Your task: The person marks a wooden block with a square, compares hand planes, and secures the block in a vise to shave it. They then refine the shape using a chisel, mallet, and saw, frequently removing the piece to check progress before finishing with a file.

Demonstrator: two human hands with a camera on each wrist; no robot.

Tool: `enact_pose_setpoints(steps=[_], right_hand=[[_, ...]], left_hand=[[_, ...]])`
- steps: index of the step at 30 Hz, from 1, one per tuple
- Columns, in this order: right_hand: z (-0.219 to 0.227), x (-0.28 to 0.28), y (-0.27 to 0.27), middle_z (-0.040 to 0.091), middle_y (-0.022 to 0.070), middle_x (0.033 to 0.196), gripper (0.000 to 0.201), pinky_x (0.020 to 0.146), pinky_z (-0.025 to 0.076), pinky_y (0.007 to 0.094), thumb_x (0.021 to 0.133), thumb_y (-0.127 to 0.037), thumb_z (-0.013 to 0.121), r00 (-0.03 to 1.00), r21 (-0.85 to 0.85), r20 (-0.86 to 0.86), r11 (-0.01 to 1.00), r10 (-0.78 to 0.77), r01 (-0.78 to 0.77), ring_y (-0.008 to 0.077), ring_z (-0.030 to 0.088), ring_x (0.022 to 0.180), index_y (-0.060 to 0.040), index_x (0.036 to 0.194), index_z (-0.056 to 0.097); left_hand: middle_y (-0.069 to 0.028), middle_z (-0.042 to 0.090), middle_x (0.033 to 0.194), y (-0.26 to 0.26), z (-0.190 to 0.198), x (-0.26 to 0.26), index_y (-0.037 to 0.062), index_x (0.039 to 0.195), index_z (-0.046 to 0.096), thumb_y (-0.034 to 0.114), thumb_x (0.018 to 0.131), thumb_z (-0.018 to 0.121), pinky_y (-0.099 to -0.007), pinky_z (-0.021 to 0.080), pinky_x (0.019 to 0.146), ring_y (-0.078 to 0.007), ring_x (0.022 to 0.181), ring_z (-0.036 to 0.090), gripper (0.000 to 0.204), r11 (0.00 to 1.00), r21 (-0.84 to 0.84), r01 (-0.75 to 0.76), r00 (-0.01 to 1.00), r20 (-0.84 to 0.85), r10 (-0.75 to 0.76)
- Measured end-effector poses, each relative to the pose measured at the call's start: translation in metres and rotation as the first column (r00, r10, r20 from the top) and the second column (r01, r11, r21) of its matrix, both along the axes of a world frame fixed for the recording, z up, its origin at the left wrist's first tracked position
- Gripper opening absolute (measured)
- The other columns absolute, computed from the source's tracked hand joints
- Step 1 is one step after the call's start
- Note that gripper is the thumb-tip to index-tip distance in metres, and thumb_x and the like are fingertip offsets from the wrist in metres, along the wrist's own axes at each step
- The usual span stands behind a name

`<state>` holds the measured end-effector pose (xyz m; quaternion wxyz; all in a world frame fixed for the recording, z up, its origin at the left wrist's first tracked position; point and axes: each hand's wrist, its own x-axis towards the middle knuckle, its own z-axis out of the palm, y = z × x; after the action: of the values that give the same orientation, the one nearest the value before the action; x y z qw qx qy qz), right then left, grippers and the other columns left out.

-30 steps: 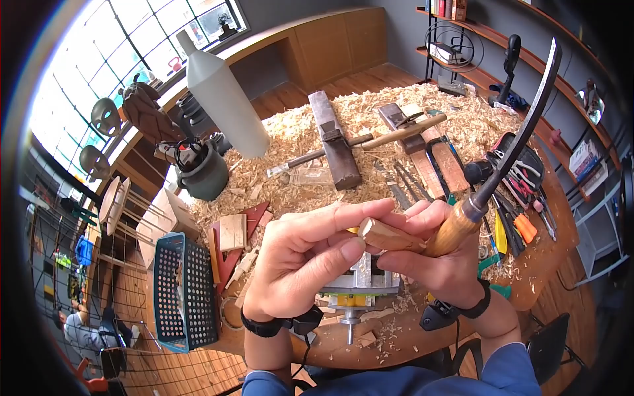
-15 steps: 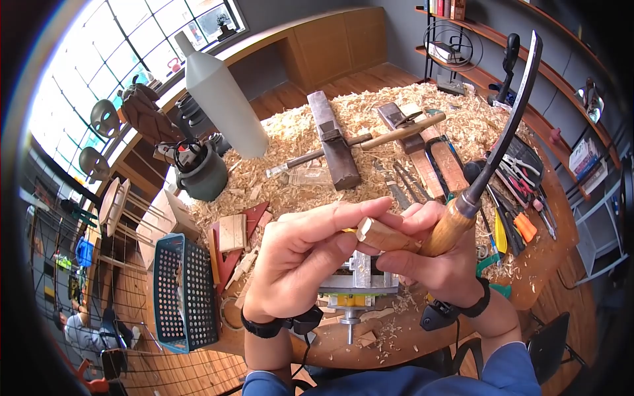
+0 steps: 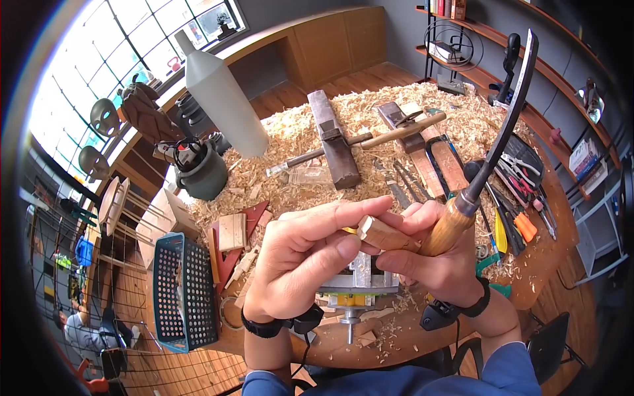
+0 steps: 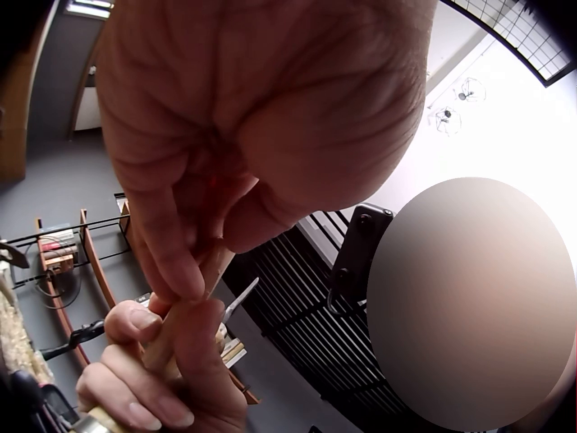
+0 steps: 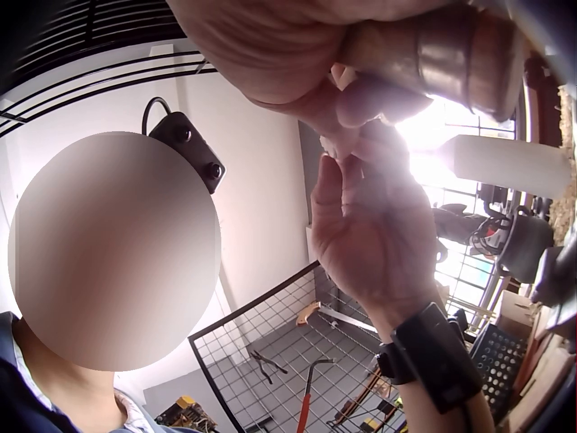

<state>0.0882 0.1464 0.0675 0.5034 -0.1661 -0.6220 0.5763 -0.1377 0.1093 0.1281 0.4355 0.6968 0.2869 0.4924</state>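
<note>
In the head view my right hand (image 3: 442,264) grips the wooden handle (image 3: 448,231) of a gouge, whose long dark blade (image 3: 505,132) curves up to the right. The same hand's thumb and fingers also hold a short carved piece of wood (image 3: 386,235), its pale cut end facing left. My left hand (image 3: 300,254) has its index finger and thumb at that cut end. From the left wrist, the left fingertips pinch around the wood just above the right hand (image 4: 189,370). A sliver of yellow shows beside the left thumb. In the right wrist view the gouge's ferrule (image 5: 442,68) is close.
Below the hands stands a metal vise (image 3: 360,284). Shavings (image 3: 290,138) cover the table around two wooden planes, one dark and long (image 3: 333,142). A tall white bottle (image 3: 228,105) and a teal basket (image 3: 188,290) are at left; pliers (image 3: 522,165) and other tools lie at right.
The gouge's blade has swung left and stands a little more upright. The wood piece has turned slightly in the fingers, and the left thumb has drawn back a little from it.
</note>
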Motion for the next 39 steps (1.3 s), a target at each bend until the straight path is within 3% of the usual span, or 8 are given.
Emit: enact_pose_setpoints(steps=[4,6,16,25,30,34,36,39], right_hand=[[0.001,-0.002,-0.002,0.074,0.0152,0.123,0.048,0.054,0.054,0.0242,0.084,0.017,0.085,1.000,0.010,-0.002,1.000,-0.021,0.021,0.0115,0.072,0.079,-0.0069,0.119,0.061],[0.007,-0.005,-0.005,0.079,0.0162,0.106,0.037,0.087,0.068,0.0365,0.082,0.006,0.093,0.992,-0.178,-0.112,0.983,-0.051,0.030,0.0221,0.079,0.103,0.0008,0.111,0.070],[-0.008,-0.012,0.000,0.078,0.0163,0.111,0.037,0.089,0.068,0.0370,0.083,0.011,0.090,0.985,-0.098,-0.170,0.994,0.026,-0.043,0.0224,0.078,0.109,0.0013,0.113,0.070],[-0.006,-0.011,0.000,0.078,0.0150,0.110,0.035,0.084,0.069,0.0344,0.081,0.008,0.092,0.993,-0.054,-0.116,0.999,-0.003,-0.004,0.0201,0.078,0.104,0.0014,0.109,0.071],[-0.010,-0.009,0.000,0.079,0.0072,0.097,0.038,0.062,0.055,0.0231,0.079,-0.001,0.099,0.993,-0.020,-0.047,0.994,-0.108,0.107,0.0050,0.070,0.078,-0.0027,0.107,0.074],[0.002,-0.009,-0.003,0.078,0.0031,0.089,0.034,0.056,0.047,0.0208,0.079,-0.004,0.099,0.991,-0.060,-0.030,0.990,-0.133,0.131,0.0010,0.063,0.068,-0.0043,0.104,0.076],[0.012,-0.005,-0.005,0.077,0.0025,0.083,0.027,0.053,0.046,0.0207,0.082,-0.004,0.097,0.991,-0.167,0.089,0.980,-0.095,0.109,0.0008,0.063,0.065,-0.0028,0.101,0.077],[0.020,-0.007,-0.009,0.076,0.0018,0.076,0.022,0.050,0.043,0.0204,0.086,-0.005,0.094,0.994,-0.231,0.070,0.968,-0.083,0.097,0.0008,0.062,0.060,-0.0006,0.100,0.078]], left_hand=[[-0.0209,0.077,0.127,-0.005,0.000,0.002,-0.0062,0.147,0.064,-0.003,0.103,0.059,-0.0372,0.056,0.103,-0.0266,0.118,0.075,0.045,0.991,-0.131,-0.030,0.999,0.030,0.034],[-0.0208,0.078,0.126,-0.001,0.000,0.002,-0.0062,0.147,0.064,-0.002,0.103,0.062,-0.0366,0.058,0.100,-0.0260,0.115,0.075,0.045,1.000,-0.008,-0.021,1.000,-0.002,0.021],[-0.0219,0.079,0.118,-0.002,0.003,0.005,-0.0055,0.132,0.074,0.000,0.095,0.069,-0.0390,0.059,0.096,-0.0318,0.108,0.078,0.038,0.993,0.107,-0.048,0.997,-0.056,0.055],[-0.0206,0.079,0.117,-0.004,0.005,0.004,-0.0055,0.132,0.074,0.003,0.097,0.069,-0.0372,0.060,0.094,-0.0303,0.104,0.078,0.036,0.996,0.078,-0.053,0.996,-0.067,0.059],[-0.0162,0.081,0.114,-0.004,0.001,0.007,-0.0061,0.139,0.070,-0.001,0.101,0.062,-0.0298,0.059,0.089,-0.0183,0.100,0.077,0.039,0.995,0.015,-0.101,0.994,-0.036,0.102],[-0.0231,0.080,0.113,-0.006,0.003,0.011,-0.0132,0.137,0.068,0.002,0.105,0.056,-0.0381,0.061,0.099,-0.0284,0.109,0.078,0.037,0.981,-0.065,-0.185,0.980,-0.084,0.179],[-0.0131,0.081,0.111,-0.004,-0.003,0.010,-0.0069,0.141,0.068,-0.002,0.108,0.056,-0.0255,0.058,0.087,-0.0117,0.099,0.075,0.036,0.978,-0.113,-0.173,0.985,0.000,0.174],[-0.0125,0.081,0.110,-0.004,-0.003,0.010,-0.0071,0.142,0.067,-0.001,0.109,0.056,-0.0253,0.059,0.089,-0.0116,0.100,0.075,0.035,0.977,-0.091,-0.193,0.981,-0.019,0.192]])
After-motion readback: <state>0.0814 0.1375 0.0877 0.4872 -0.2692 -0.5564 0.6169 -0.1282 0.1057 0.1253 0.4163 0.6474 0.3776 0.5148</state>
